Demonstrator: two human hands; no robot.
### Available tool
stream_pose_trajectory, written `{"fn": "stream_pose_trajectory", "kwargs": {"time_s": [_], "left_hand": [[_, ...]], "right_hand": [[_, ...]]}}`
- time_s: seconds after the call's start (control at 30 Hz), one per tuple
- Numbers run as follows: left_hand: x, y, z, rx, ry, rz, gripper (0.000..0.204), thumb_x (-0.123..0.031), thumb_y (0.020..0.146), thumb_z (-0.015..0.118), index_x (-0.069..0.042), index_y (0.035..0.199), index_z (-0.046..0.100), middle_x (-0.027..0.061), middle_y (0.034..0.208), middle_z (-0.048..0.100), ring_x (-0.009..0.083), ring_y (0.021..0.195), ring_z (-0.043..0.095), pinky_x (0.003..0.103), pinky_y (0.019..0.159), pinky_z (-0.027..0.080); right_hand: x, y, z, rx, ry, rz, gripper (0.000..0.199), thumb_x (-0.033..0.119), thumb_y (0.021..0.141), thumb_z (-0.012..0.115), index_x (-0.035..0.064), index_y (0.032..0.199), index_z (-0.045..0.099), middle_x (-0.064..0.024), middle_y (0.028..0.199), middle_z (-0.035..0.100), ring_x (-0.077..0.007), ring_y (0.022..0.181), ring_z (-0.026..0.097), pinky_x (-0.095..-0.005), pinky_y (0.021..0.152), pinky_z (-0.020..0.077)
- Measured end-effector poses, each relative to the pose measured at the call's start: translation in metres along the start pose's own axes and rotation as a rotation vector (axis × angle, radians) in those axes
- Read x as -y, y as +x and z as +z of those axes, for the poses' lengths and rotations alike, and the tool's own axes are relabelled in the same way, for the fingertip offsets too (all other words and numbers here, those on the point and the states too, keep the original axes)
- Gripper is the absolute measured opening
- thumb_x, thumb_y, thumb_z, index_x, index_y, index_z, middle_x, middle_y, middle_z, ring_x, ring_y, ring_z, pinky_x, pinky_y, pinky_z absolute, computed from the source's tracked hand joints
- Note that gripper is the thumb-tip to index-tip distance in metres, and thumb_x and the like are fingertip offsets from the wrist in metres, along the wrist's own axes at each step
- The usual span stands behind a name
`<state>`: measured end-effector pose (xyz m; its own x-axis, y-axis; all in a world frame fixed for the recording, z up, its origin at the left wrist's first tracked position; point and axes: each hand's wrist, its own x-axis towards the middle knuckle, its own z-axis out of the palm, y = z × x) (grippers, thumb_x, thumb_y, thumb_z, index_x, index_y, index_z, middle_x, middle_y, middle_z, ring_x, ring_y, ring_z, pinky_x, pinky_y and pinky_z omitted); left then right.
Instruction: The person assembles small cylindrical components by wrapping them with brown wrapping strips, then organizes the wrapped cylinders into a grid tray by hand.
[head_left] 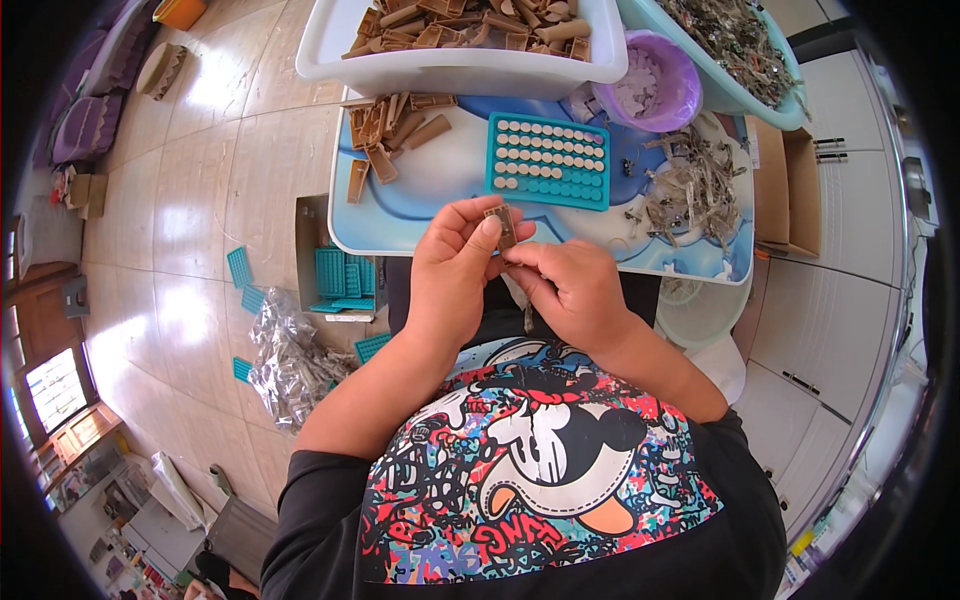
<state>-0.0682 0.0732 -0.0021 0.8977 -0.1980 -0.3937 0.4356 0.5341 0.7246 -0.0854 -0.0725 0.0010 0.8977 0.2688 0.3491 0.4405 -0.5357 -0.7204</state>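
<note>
My left hand [450, 255] holds up a small brown rectangular plastic casing [503, 225] between thumb and fingers, its hollow side showing. At the casing's lower end, my right hand [575, 285] is closed in a pinch; its fingertips hide what is between them. A thin greyish strand [527, 315] hangs below the hands. Just beyond them on the table [420, 225] lies a teal tray [493, 150] with rows of round wells, most filled with pale round pieces [535, 141]. More brown casings [385, 130] are heaped at the table's left.
A white tub [330, 60] of brown casings stands at the back. Right of it are a purple bucket [690, 80] and a teal basin [790, 105]. Tangled greyish strands [690, 195] cover the table's right side. A box [312, 235] of teal trays and crumpled clear plastic [290, 350] sit left.
</note>
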Motion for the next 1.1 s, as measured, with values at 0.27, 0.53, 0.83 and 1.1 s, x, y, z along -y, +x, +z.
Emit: {"fn": "stream_pose_trajectory", "kwargs": {"time_s": [0.27, 0.53, 0.83, 1.1], "left_hand": [[0.005, 0.002, -0.004, -0.036, -0.004, -0.094, 0.026, -0.013, 0.094, 0.048, -0.001, 0.116, 0.051, 0.0125, 0.105, 0.060, 0.0190, 0.094, 0.061, 0.031, 0.078, 0.052], [0.010, 0.009, -0.009, -0.034, -0.019, -0.136, 0.026, -0.014, 0.093, 0.050, -0.001, 0.116, 0.052, 0.0111, 0.106, 0.061, 0.0154, 0.091, 0.061, 0.029, 0.080, 0.050], [0.013, 0.020, -0.017, -0.060, -0.056, -0.171, 0.029, -0.016, 0.092, 0.053, 0.000, 0.116, 0.052, 0.0125, 0.104, 0.061, 0.0198, 0.091, 0.062, 0.031, 0.082, 0.052], [0.012, 0.022, -0.014, -0.069, -0.062, -0.188, 0.030, -0.017, 0.091, 0.055, 0.002, 0.115, 0.052, 0.0127, 0.103, 0.062, 0.0198, 0.092, 0.062, 0.031, 0.081, 0.052]], "right_hand": [[-0.005, 0.004, -0.001, 0.013, 0.040, 0.024, 0.016, 0.012, 0.075, 0.068, 0.0091, 0.089, 0.063, -0.0050, 0.068, 0.062, -0.0231, 0.060, 0.059, -0.0330, 0.053, 0.0393], [-0.016, 0.007, 0.000, -0.005, -0.056, -0.015, 0.011, 0.009, 0.076, 0.066, 0.0082, 0.086, 0.064, -0.0044, 0.063, 0.058, -0.0231, 0.057, 0.055, -0.0332, 0.053, 0.0385], [-0.063, 0.038, -0.015, -0.222, -0.414, -0.034, 0.017, 0.005, 0.068, 0.070, 0.0081, 0.084, 0.066, -0.0044, 0.075, 0.057, -0.0228, 0.067, 0.055, -0.0333, 0.058, 0.0435], [-0.063, 0.035, -0.011, -0.187, -0.360, 0.005, 0.014, 0.005, 0.066, 0.070, 0.0070, 0.072, 0.058, -0.0050, 0.076, 0.057, -0.0250, 0.072, 0.055, -0.0356, 0.063, 0.0433]]}}
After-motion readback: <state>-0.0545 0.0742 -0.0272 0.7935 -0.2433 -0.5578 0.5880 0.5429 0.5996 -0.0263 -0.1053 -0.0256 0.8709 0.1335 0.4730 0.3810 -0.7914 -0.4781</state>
